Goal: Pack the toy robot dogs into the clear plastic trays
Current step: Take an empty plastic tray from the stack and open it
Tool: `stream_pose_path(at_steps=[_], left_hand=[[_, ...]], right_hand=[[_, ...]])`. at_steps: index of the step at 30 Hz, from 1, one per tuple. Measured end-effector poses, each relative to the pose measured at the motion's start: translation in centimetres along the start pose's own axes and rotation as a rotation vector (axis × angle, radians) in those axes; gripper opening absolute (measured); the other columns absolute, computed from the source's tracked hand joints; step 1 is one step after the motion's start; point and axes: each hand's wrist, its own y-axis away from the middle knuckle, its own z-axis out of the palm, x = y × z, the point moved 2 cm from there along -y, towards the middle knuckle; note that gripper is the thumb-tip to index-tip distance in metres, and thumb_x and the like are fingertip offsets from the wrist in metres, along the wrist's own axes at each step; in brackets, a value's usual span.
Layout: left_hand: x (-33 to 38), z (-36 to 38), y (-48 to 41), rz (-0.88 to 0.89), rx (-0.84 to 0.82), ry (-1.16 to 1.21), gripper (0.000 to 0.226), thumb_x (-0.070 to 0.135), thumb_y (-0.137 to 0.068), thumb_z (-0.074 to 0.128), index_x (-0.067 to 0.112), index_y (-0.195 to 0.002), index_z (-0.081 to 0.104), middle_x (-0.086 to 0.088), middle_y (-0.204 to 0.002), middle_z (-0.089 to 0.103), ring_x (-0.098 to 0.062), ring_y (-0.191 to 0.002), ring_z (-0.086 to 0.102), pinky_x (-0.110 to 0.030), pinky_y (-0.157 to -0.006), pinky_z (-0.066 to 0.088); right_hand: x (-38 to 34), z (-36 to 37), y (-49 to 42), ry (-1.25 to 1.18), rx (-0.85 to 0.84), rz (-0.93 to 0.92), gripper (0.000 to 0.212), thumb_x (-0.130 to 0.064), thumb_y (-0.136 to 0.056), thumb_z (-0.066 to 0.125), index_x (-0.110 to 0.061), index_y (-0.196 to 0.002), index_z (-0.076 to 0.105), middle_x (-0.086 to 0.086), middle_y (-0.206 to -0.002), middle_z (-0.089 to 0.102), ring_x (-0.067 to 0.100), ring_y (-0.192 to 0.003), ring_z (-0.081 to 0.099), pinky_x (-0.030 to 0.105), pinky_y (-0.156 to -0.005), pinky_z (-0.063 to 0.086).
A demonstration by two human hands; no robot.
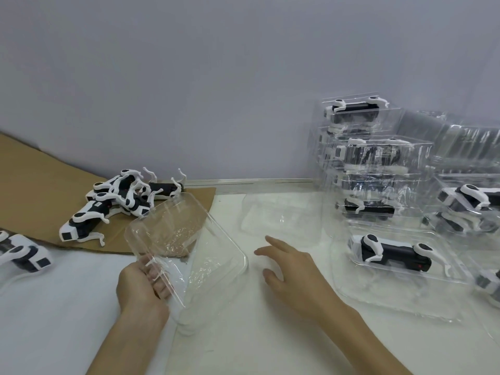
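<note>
Nearest, left hand [140,288] grips a tilted clear plastic tray [213,266]; right hand [292,277] hovers, fingers spread. Loose toy robot dogs [113,201] lie piled at ten o'clock, closer to the left hand.

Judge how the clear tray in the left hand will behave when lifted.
The tray looks thin and see-through, so probably light and bendy. The left hand grips one edge only, so it may sag or twist. Its glossy surface might slip.

loose dogs [113,204]: black-and-white, heaped near the table's [243,334] left edge
empty tray [189,239]: clear, tilted, mid-table
packed trays [378,163]: stacked, far right corner
</note>
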Motion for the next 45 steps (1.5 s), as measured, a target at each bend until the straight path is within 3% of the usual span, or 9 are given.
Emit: stream_pose_path(at_steps=[6, 9, 15, 22, 29, 34, 36, 39, 45], left_hand=[[-0.9, 0.5, -0.1, -0.139, -0.126, 0.050, 0.031, 0.006, -0.095, 0.027, 0.023, -0.072, 0.039, 0.008, -0.043, 0.028, -0.008, -0.028, 0.022, -0.018, -0.034, 0.011], [-1.7, 0.8, 0.1, -0.158, -0.151, 0.052, 0.029, 0.000, -0.091, 0.026, 0.019, -0.074, 0.039, 0.003, -0.054, 0.033, -0.011, -0.037, 0.026, -0.018, -0.038, 0.019], [-2.3, 1.5, 1.0, -0.141, -0.276, -0.119, 0.022, -0.002, -0.093, 0.036, 0.011, -0.089, 0.053, -0.002, -0.069, 0.053, -0.015, -0.055, 0.051, -0.025, -0.052, 0.046], [-1.3, 1.5, 1.3, 0.144, -0.244, -0.313, 0.016, 0.018, -0.097, 0.054, 0.019, -0.112, 0.060, -0.007, -0.112, 0.065, -0.022, -0.103, 0.068, -0.038, -0.081, 0.052], [-1.8, 2.4, 2.6, 0.339, -0.302, -0.569, 0.039, 0.057, -0.082, 0.063, 0.024, -0.103, 0.064, 0.007, -0.099, 0.064, -0.013, -0.090, 0.060, -0.034, -0.076, 0.045], [-1.6, 2.7, 3.5, 0.380, -0.489, -0.765, 0.066, 0.079, -0.060, 0.052, 0.034, -0.106, 0.063, 0.017, -0.094, 0.064, -0.008, -0.088, 0.060, -0.030, -0.077, 0.045], [-1.5, 2.6, 3.4, 0.440, -0.478, -0.865, 0.057, 0.071, -0.064, 0.062, 0.040, -0.112, 0.059, 0.017, -0.106, 0.063, 0.005, -0.096, 0.060, -0.024, -0.079, 0.043], [-1.0, 2.3, 2.7, 0.508, -0.431, -0.865, 0.042, 0.015, -0.081, 0.075, 0.033, -0.115, 0.059, 0.011, -0.111, 0.067, -0.003, -0.109, 0.062, -0.025, -0.086, 0.046], [-1.1, 2.2, 1.9, 0.511, -0.467, -0.810, 0.041, -0.011, -0.089, 0.060, 0.024, -0.111, 0.061, 0.006, -0.099, 0.077, -0.005, -0.099, 0.069, -0.020, -0.084, 0.053]], right_hand=[[-0.9, -0.5, 0.1, -0.566, 0.087, 0.115, 0.026, -0.044, -0.099, 0.052, -0.045, -0.123, 0.061, -0.026, -0.129, 0.060, -0.008, -0.114, 0.058, 0.023, -0.098, 0.045], [-1.4, -0.5, -0.2, -0.881, 0.027, 0.160, 0.036, -0.059, -0.085, 0.052, -0.046, -0.116, 0.065, -0.021, -0.119, 0.067, 0.002, -0.106, 0.067, 0.032, -0.094, 0.052], [-1.1, -0.7, -0.3, -0.788, 0.117, 0.159, 0.021, -0.030, -0.095, 0.066, -0.041, -0.113, 0.066, -0.018, -0.114, 0.070, 0.003, -0.096, 0.068, 0.020, -0.080, 0.046], [0.3, -2.1, -0.3, -0.747, 0.404, 0.267, 0.031, -0.009, -0.097, 0.055, -0.037, -0.102, 0.068, -0.016, -0.095, 0.075, 0.007, -0.088, 0.071, 0.021, -0.079, 0.048], [0.6, -2.0, 0.2, -0.514, 0.452, 0.396, 0.040, -0.023, -0.093, 0.060, -0.036, -0.130, 0.051, -0.021, -0.124, 0.054, -0.001, -0.082, 0.062, 0.029, -0.076, 0.045], [0.0, -1.9, 0.1, -0.693, 0.363, 0.338, 0.032, -0.033, -0.097, 0.054, -0.042, -0.126, 0.045, -0.017, -0.108, 0.061, 0.019, -0.051, 0.070, 0.028, -0.052, 0.052], [-0.1, -1.8, 0.1, -0.725, 0.329, 0.320, 0.027, -0.031, -0.098, 0.050, -0.043, -0.123, 0.047, -0.008, -0.093, 0.071, 0.023, -0.047, 0.068, 0.030, -0.052, 0.049], [0.4, -2.1, -0.1, -0.707, 0.391, 0.329, 0.019, -0.027, -0.097, 0.052, -0.038, -0.111, 0.058, -0.004, -0.076, 0.073, 0.016, -0.049, 0.066, 0.031, -0.060, 0.046], [0.9, -2.6, -0.3, -0.670, 0.460, 0.247, 0.034, -0.025, -0.091, 0.068, -0.039, -0.120, 0.061, -0.023, -0.117, 0.055, -0.008, -0.106, 0.053, 0.015, -0.080, 0.041]])
